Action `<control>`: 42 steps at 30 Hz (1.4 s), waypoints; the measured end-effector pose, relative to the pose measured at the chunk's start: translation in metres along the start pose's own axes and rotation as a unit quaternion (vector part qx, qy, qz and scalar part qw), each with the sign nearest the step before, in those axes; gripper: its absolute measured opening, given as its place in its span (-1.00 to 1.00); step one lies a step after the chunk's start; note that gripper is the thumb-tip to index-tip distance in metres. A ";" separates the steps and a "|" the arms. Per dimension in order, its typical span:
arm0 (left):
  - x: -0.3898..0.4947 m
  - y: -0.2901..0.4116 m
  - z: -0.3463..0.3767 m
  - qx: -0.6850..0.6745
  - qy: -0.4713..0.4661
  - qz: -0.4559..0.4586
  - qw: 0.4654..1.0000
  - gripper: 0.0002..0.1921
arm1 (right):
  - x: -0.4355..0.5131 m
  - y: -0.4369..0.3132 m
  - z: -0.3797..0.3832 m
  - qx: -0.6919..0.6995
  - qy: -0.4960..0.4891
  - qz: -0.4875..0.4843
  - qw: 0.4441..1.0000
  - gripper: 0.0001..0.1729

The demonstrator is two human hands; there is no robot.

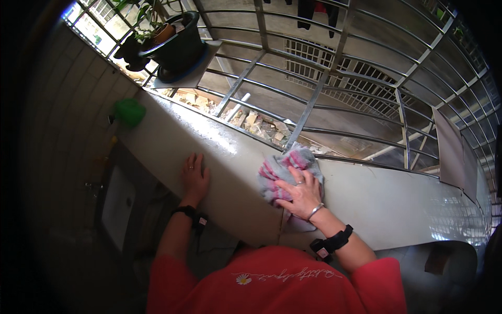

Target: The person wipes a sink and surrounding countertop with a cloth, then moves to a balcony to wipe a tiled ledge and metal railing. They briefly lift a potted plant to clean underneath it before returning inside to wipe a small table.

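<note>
A grey towel cloth with pink stripes [274, 172] lies bunched on a pale, glossy ledge [372, 204], close to the window bars. My right hand [302, 192] is spread over the cloth and presses it to the surface; part of the cloth hangs out below the palm. A ring and a bangle are on that hand and wrist. To the left, my left hand [195, 176] rests palm down on the shaded part of the ledge and holds nothing. Both forearms wear black straps with small devices.
Metal window bars [317, 106] run along the ledge's far side. A green plastic object [130, 112] stands at its left end. Outside, a dark planter [176, 47] with plants sits on a board [204, 70]. A sink [117, 204] lies lower left.
</note>
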State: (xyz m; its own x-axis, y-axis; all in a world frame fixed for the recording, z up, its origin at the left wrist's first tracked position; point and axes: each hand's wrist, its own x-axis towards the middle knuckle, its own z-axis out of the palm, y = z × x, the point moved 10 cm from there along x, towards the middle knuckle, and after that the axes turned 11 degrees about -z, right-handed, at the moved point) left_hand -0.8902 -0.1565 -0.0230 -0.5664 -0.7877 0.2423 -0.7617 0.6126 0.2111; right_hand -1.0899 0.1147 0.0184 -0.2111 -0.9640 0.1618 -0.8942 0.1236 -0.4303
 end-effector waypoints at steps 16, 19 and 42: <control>0.005 -0.020 0.031 0.031 0.022 0.026 0.999 -0.47 | -0.289 0.231 -0.130 -0.154 0.124 0.635 0.747 -0.30; 0.010 -0.023 0.037 0.031 0.001 0.010 0.999 -0.48 | -0.242 0.180 -0.090 -0.180 0.115 0.555 0.804 -0.34; -0.131 0.081 -0.025 -0.256 -0.007 0.090 0.962 -0.65 | -0.239 -0.023 -0.022 -0.060 0.095 0.195 0.974 -0.34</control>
State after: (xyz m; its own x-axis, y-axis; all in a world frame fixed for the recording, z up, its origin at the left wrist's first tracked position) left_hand -0.8695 -0.0020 -0.0146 -0.6820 -0.6641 0.3062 -0.3975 0.6881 0.6070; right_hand -1.0278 0.3473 0.0086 -0.6027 -0.7790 0.1729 -0.7691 0.5093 -0.3861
